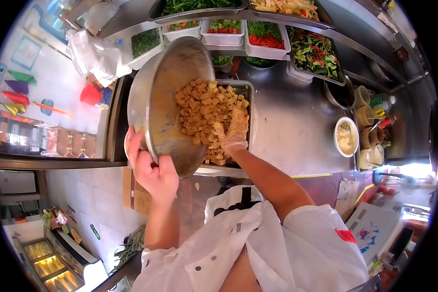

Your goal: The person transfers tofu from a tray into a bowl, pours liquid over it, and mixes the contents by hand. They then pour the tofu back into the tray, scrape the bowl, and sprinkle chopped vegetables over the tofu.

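My left hand [151, 165] grips the rim of a large steel mixing bowl [140, 97], which is tipped on its side toward the right. Brown coated cubes [199, 109], perhaps tofu, lie partly in the bowl's mouth and partly in a rectangular metal tray [251, 92] beneath it. In a clear plastic glove, my right hand [236, 129] rests among the cubes at the tray's right side. Its thumb and fingers are apart, with bits of coating on the glove; the fingertips are partly hidden by cubes.
Behind the bowl, a shelf carries white tubs of cut vegetables [265, 41] and metal trays of greens [199, 6]. On the steel counter [287, 121] to the right stand a white bowl of pale paste [345, 136] and seasoning containers [365, 116]. A plastic bag [95, 56] hangs at left.
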Motion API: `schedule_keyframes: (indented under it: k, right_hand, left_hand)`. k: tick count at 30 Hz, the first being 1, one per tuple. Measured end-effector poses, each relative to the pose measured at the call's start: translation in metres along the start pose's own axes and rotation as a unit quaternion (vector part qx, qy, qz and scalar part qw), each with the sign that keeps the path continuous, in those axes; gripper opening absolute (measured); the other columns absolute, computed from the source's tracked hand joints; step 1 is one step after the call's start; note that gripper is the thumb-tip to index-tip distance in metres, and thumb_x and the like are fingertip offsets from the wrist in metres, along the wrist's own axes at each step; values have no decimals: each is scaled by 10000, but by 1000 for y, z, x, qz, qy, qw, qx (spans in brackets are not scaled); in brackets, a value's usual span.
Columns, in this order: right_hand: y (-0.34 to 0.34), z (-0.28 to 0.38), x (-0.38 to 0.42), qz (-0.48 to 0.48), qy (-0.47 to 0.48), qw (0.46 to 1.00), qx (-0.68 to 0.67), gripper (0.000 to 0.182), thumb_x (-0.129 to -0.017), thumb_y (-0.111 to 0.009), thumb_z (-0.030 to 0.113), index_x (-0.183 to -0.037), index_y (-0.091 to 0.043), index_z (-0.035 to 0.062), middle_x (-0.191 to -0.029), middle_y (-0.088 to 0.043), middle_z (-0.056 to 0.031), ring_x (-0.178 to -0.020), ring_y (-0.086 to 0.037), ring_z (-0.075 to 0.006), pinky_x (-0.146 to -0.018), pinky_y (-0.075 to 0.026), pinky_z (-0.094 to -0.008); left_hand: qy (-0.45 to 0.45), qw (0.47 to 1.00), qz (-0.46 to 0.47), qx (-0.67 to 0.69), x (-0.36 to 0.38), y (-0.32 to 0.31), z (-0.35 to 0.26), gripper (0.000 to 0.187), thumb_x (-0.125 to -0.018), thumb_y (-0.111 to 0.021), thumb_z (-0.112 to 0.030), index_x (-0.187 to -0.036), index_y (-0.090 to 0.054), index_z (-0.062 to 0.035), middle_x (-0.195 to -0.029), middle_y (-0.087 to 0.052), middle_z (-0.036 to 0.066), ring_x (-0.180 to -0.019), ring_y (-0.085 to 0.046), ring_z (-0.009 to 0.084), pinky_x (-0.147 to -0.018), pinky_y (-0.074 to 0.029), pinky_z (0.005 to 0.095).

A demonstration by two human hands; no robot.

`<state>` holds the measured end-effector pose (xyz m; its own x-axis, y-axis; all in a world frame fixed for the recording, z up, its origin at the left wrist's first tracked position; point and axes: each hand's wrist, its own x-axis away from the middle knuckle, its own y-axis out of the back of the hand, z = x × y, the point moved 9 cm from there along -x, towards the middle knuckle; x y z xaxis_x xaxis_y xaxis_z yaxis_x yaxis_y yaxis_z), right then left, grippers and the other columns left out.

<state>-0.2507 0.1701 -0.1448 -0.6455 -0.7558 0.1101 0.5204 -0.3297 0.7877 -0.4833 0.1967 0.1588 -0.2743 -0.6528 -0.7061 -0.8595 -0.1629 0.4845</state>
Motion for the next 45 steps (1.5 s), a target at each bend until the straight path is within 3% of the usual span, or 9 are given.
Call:
schedule_keyframes:
  k: [7,9,12,15,18,22,27,37,45]
  right_hand:
    - [8,-10,-3,-68,22,997,24,1001,-1011,-494,623,-1649,-69,-21,-1690,-102,-253,-1580,-88,-431,-1292,-60,-528]
    - [20,-4,-5,-92,36,995,-28,982,-1002,-522,622,-1658,-103,22,-1691,-111,-242,-1577,-106,-428,-1290,-78,-531]
    - [27,9,-5,-112,59,991,-30,961,-987,-528,659,-1676,-137,113,-1705,-111,-208,-1580,-125,-402,-1285,-105,-538]
    - [19,28,-15,-31,91,995,30,973,-976,-484,714,-1688,-130,154,-1721,-98,-191,-1585,-121,-390,-1284,-82,-560]
    - [-6,26,-13,-2,146,973,178,887,-1008,-399,672,-1697,-112,193,-1745,-66,-164,-1603,-78,-368,-1279,-4,-604]
    - [-23,13,0,75,177,945,263,790,-1040,-366,537,-1697,-105,184,-1751,-78,-153,-1609,-60,-371,-1265,29,-637]
    - [-18,18,16,213,188,891,354,780,-1042,-375,512,-1698,-107,186,-1758,-104,-123,-1610,-33,-411,-1249,36,-673]
    - [37,28,-20,104,124,980,-113,479,-1002,-581,157,-1475,-534,106,-1620,-415,-204,-1529,-359,-355,-1268,-294,-378]
    - [57,42,-69,-66,252,960,-104,405,-996,-564,97,-1395,-547,31,-1443,-562,-239,-1343,-546,-403,-1147,-437,-455]
  left_hand:
    - [62,997,-22,33,-3,-6,6,114,-708,-549,66,-729,-440,41,-1343,-617,212,-1393,-466,516,-1148,-365,562]
    - [-35,999,31,-13,-1,-12,-12,205,-765,-514,70,-950,-600,87,-1412,-573,221,-1438,-448,481,-1183,-340,531]
    - [-95,993,67,-18,2,-22,-30,111,-764,-522,66,-869,-555,80,-1374,-591,221,-1424,-452,504,-1170,-351,558]
    - [9,1000,-9,21,-5,-12,-4,57,-738,-529,73,-769,-483,62,-1324,-613,220,-1402,-461,523,-1157,-358,576]
    - [-118,990,69,-38,2,-24,-28,113,-744,-516,85,-851,-551,83,-1377,-588,212,-1392,-472,504,-1150,-366,549]
    - [-6,1000,-18,-21,-14,-4,-3,69,-718,-519,81,-708,-455,58,-1320,-628,210,-1381,-470,516,-1141,-362,575]
    - [-68,996,-1,-55,-16,-5,-10,81,-730,-521,84,-808,-534,65,-1370,-606,201,-1377,-471,495,-1124,-380,547]
    - [-24,999,-38,-26,-20,-3,18,74,-739,-520,76,-806,-548,93,-1348,-623,204,-1399,-472,483,-1145,-384,521]
    - [-69,996,-33,-35,-17,-6,16,51,-729,-517,86,-717,-471,66,-1360,-627,217,-1398,-478,495,-1129,-399,530]
